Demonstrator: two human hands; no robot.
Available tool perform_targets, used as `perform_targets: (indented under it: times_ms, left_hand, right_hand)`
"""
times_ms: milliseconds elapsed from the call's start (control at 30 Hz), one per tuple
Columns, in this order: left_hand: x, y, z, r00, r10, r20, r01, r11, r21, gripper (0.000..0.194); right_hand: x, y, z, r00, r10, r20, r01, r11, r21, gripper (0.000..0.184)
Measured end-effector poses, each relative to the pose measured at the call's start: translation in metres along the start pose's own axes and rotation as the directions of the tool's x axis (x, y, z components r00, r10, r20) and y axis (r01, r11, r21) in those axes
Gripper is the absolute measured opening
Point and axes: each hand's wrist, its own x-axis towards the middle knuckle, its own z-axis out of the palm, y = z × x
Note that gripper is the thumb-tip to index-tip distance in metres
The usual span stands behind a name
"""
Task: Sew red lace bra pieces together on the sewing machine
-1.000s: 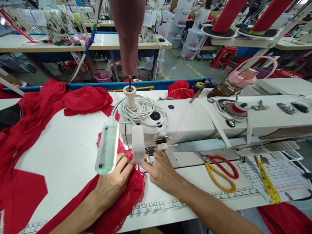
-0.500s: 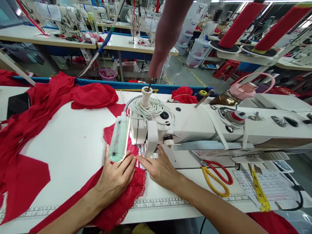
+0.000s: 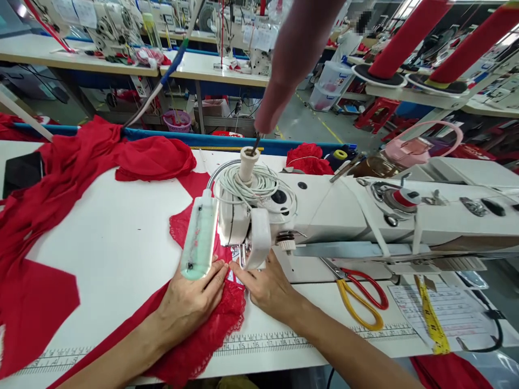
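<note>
A white sewing machine [image 3: 320, 202] stands over red lace-edged fabric [image 3: 233, 308]. My left hand [image 3: 197, 294] lies flat on this fabric, left of the needle area, its fingers stretched forward and close together. Part of it is hidden by a pale green lamp [image 3: 198, 237] on a bendable neck. To the right of the needle area, my right hand [image 3: 267, 286] rests with its index finger extended onto the fabric, its tip near the left fingertips. Its other fingers are partly hidden under the machine head. The needle itself cannot be made out.
Scissors [image 3: 360, 297] with red and yellow handles lie right of my right hand. Beyond them are a yellow tape measure [image 3: 432, 319] and a written sheet [image 3: 458, 313]. Red fabric [image 3: 81, 162] heaps at the left. A pink-lidded bottle [image 3: 409, 151] stands behind the machine.
The view has shifted slightly, so the machine appears a little farther right. Both hands stay beside the needle area, and the fabric under them has barely moved.
</note>
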Motion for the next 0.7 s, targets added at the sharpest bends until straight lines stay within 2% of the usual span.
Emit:
perform_targets:
  times_ms: [300,467,700]
  left_hand:
    - [-0.006,-0.007,0.005,1.000,0.013,-0.003,-0.013,0.999,0.035,0.025]
    - [-0.007,-0.014,0.010,1.000,-0.013,0.017,0.013,1.000,0.010,0.027]
    - [-0.017,-0.024,0.020,0.987,-0.029,0.160,0.037,0.998,-0.046,0.035]
  right_hand:
    - [-0.002,-0.001,-0.005,0.999,0.034,0.037,-0.034,0.999,0.008,0.046]
    - [0.001,0.002,-0.003,0.995,0.052,0.089,-0.051,0.999,-0.006,0.053]
    - [0.002,0.003,-0.002,0.984,0.078,0.158,-0.085,0.996,0.037,0.046]
